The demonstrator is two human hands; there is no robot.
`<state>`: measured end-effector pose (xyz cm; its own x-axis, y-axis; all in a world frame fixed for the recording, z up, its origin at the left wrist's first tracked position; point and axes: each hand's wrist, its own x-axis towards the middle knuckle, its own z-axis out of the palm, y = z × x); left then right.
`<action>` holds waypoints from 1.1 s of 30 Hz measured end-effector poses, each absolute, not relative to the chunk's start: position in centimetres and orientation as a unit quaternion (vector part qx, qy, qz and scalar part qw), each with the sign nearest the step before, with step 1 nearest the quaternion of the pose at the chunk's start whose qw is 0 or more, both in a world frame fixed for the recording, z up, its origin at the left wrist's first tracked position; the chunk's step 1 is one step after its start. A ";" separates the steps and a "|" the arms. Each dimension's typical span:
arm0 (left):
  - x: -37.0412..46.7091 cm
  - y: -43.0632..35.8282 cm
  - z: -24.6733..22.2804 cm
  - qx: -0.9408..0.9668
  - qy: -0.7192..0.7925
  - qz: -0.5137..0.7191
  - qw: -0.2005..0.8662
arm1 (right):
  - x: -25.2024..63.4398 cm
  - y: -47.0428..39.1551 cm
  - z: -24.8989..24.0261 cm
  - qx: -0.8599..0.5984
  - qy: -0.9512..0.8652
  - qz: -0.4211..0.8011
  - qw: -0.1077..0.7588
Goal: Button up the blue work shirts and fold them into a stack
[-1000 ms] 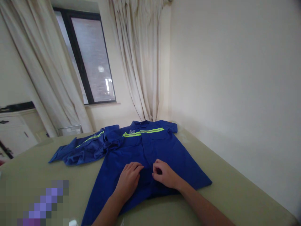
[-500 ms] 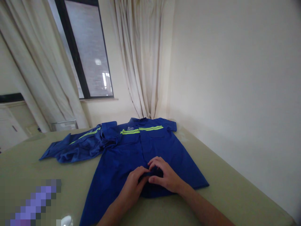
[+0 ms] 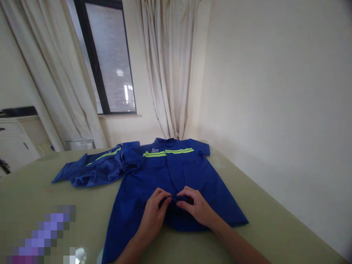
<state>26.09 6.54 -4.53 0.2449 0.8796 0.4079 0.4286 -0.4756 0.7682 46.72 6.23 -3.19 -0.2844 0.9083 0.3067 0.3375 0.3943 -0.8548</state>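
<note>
A blue short-sleeved work shirt (image 3: 192, 179) with yellow-green reflective stripes lies front up on the table, its collar at the far end. At the lower part of its front opening, my left hand (image 3: 155, 207) pinches the cloth between thumb and fingers. My right hand (image 3: 196, 205) grips the cloth just to the right, with the thumb below and the fingers above. Between the two hands the fabric is lifted a little. Any button there is too small or hidden to make out.
A second blue striped garment (image 3: 96, 168) lies crumpled to the left, against the shirt's sleeve. The greenish table (image 3: 90, 205) meets a wall on the right. A blurred purple object (image 3: 44, 234) and a shiny white item (image 3: 80, 255) are at lower left. Curtains (image 3: 170, 73) hang behind.
My fingertips have closed more tightly on the shirt's front edge, and the left thumb has come up to the index finger. The view has shifted slightly left.
</note>
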 end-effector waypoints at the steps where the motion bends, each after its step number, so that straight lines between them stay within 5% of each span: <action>1: 26.2 6.4 -4.5 0.747 0.432 0.435 0.257 | 46.6 6.2 -3.2 -0.430 -0.722 0.344 0.419; 19: 25.9 6.0 -4.8 0.784 0.317 0.506 0.166 | 45.3 5.3 -3.6 -0.468 -0.684 0.275 0.487; 33: 25.2 5.6 -4.1 0.864 0.255 0.431 0.046 | 44.9 5.3 -4.6 -0.493 -0.669 0.213 0.514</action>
<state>25.22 5.56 -4.08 0.4986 0.4814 0.7209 0.4015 -0.8653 0.3001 44.94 5.35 -4.64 0.0138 0.8780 0.4785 0.4408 0.4242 -0.7910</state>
